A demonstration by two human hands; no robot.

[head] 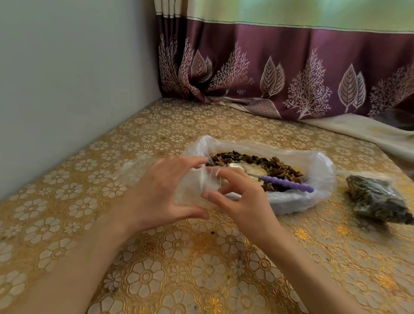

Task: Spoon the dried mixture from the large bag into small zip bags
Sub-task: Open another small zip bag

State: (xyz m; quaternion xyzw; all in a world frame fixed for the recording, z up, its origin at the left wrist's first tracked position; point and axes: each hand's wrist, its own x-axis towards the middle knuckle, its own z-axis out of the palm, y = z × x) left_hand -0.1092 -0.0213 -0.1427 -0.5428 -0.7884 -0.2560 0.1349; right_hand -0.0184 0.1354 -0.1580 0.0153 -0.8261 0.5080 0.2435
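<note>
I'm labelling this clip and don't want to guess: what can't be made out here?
- Head view: whether the small clear bag is open or holds anything; the left hand and right hand cover it.
- Spoon bowl: partly behind the right hand's fingers.
- Filled bag at right: contents too blurred to identify.
- Large bag: near wall hides how deep the mixture is.

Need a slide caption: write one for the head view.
Both hands hold an empty small zip bag before the large bag.
</note>
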